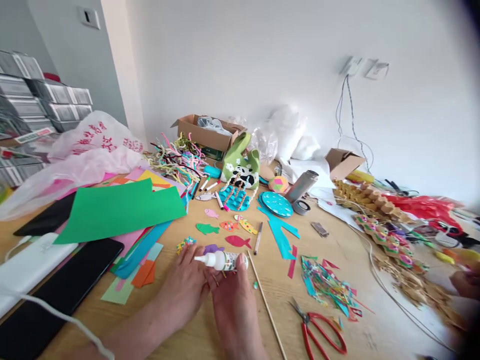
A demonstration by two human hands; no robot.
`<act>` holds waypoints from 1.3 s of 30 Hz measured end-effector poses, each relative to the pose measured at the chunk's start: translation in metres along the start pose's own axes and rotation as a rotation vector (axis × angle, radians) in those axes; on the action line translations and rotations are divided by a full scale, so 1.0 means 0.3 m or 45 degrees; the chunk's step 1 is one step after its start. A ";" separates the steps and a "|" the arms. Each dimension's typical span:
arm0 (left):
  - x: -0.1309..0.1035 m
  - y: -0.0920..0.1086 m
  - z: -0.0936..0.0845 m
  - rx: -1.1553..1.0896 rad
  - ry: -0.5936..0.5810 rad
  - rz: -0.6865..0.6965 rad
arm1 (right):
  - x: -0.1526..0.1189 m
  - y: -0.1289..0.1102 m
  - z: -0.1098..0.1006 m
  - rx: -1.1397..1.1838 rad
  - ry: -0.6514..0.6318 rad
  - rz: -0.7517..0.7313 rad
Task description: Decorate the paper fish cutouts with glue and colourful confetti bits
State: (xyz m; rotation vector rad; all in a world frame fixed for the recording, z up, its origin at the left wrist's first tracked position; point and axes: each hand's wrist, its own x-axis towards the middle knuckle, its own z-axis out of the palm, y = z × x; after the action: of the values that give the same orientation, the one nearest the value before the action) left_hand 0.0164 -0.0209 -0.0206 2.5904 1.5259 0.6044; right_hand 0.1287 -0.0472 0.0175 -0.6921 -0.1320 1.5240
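My right hand [238,305] is closed around a small white glue bottle [221,261], held sideways with its pointed nozzle to the left. My left hand [189,277] lies beside it, palm down, its fingers stretched toward a small dotted yellow and blue paper piece [185,244]; whether they press on it is hard to make out. A purple paper fish [213,248] shows partly behind the bottle. Further back lie a red paper fish [238,241], a green one [207,229] and an orange dotted one [229,226]. A thin wooden stick [267,302] lies right of my right hand.
Red-handled scissors [318,325] and paper scraps [328,282] lie to the right, with a pen [258,238] nearer. Green paper sheets [120,207] and a black phone-like slab [60,300] are at left. A metal flask [302,185] stands tilted behind. Another person's hand [465,285] appears at the right edge.
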 end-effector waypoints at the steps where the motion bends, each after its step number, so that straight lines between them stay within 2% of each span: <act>1: 0.002 -0.002 0.000 -0.013 -0.003 -0.007 | 0.008 0.008 -0.001 0.014 0.000 -0.008; 4: 0.000 -0.008 -0.003 -0.010 0.000 0.019 | 0.023 0.016 -0.007 0.015 -0.039 0.004; 7: -0.012 -0.017 0.003 0.076 0.083 0.092 | 0.025 0.004 -0.013 0.018 -0.093 0.019; 13: -0.025 -0.029 0.015 0.148 0.177 0.157 | 0.008 -0.018 -0.005 0.062 -0.058 -0.022; 17: -0.021 -0.024 -0.002 0.163 0.085 0.155 | 0.007 -0.047 -0.006 0.053 0.014 -0.137; 21: -0.019 -0.017 -0.010 0.149 -0.027 0.113 | 0.011 -0.123 -0.011 0.057 0.136 -0.325; 25: -0.017 -0.017 -0.009 0.128 -0.068 0.079 | -0.004 -0.252 -0.026 0.093 0.223 -0.505; 28: -0.016 -0.018 -0.009 0.121 -0.070 0.065 | -0.026 -0.352 -0.062 0.049 0.248 -0.637; 32: -0.014 -0.019 -0.010 0.138 -0.079 0.055 | -0.062 -0.403 -0.140 -0.081 0.315 -0.541; 35: -0.014 -0.022 -0.007 0.147 -0.074 0.065 | -0.098 -0.370 -0.199 -0.146 0.359 -0.402; 39: -0.014 -0.026 0.001 0.154 -0.050 0.072 | -0.145 -0.319 -0.259 -0.232 0.282 -0.321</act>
State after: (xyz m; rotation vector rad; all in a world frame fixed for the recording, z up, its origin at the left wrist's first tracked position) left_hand 0.0081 -0.0205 -0.0240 2.7253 1.5276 0.4776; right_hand 0.2463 -0.1041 0.0165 -0.9483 -0.1846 1.1952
